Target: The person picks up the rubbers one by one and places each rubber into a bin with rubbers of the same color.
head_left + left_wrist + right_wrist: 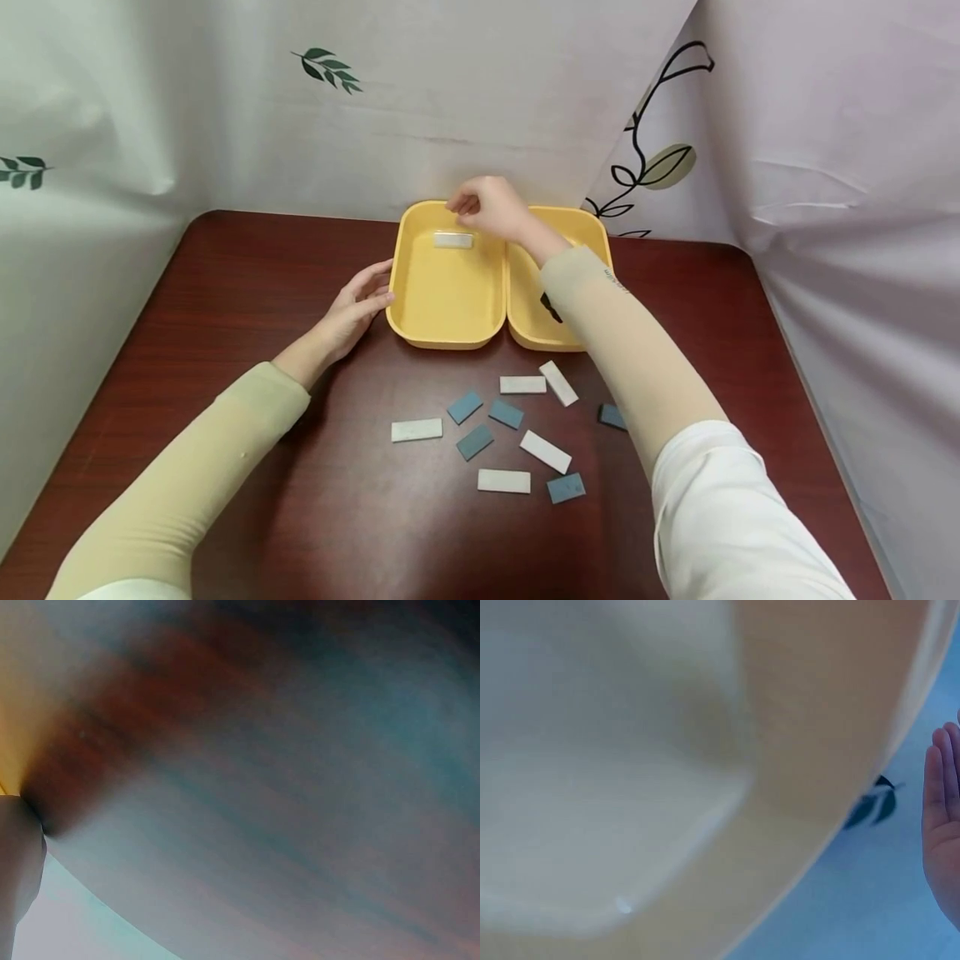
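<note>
White block (453,240) inside left yellow tray (450,300)

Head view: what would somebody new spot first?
Probably the two bright yellow trays, side by side on the far part of the dark red table. Next, perhaps, the right hand over the left one's far edge, and the white blocks and blue blocks scattered in front.

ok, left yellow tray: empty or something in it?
Not empty: in the head view, a white block lies in the left yellow tray, toward its far end.
</note>
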{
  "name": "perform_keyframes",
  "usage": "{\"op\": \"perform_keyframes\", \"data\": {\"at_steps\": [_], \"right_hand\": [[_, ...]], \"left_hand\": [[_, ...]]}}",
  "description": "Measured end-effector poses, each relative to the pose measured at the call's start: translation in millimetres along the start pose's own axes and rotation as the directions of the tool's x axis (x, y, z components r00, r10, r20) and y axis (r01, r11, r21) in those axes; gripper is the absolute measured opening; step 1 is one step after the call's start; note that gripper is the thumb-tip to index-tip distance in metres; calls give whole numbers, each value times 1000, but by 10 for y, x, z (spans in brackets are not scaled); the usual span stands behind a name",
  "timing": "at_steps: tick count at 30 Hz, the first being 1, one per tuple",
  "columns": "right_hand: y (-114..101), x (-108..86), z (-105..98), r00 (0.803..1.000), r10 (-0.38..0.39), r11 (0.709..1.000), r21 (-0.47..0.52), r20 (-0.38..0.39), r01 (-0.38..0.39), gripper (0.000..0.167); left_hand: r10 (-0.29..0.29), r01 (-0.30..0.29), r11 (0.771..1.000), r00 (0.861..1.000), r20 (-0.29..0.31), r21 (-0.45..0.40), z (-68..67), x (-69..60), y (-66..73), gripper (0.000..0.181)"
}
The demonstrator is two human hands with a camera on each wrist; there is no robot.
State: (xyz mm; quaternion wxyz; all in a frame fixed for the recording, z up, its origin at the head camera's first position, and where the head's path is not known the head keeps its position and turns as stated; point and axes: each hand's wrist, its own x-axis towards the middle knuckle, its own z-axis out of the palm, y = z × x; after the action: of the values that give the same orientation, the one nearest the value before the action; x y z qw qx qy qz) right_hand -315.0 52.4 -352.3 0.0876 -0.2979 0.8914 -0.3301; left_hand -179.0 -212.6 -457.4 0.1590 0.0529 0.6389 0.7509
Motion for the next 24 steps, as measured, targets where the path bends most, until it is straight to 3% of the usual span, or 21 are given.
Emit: {"op": "perform_keyframes", "data": {"at_steps": [12, 24], "right_hand": [[-298, -293, -257, 996, -76, 997, -1, 44, 77, 19], [-605, -742, -255, 971, -198, 980, -7, 137, 200, 14]], "left_hand": [[24, -24, 1000, 1000, -4, -18, -11, -10, 2, 64], [11, -11, 1000, 1000, -1, -11, 2, -1, -5, 62]]}}
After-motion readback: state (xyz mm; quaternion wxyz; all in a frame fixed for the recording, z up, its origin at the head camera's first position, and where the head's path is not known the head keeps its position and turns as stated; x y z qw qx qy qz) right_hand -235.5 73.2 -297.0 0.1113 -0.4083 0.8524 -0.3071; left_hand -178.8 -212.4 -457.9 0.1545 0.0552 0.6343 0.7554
